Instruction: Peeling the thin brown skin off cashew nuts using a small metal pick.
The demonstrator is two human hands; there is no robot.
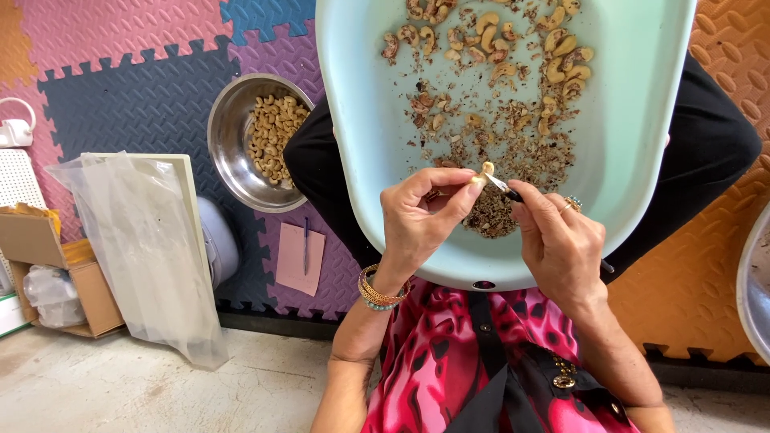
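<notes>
Underneath, colourful foam floor mats (120,88) meet bare concrete floor (160,393).

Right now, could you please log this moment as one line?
left hand: pinches cashew | right hand: scrapes it with small knife | over pale green tub

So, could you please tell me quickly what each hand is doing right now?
Left hand: closed, pinching a cashew over the tub.
Right hand: closed on a small knife, its tip at the cashew.
</notes>
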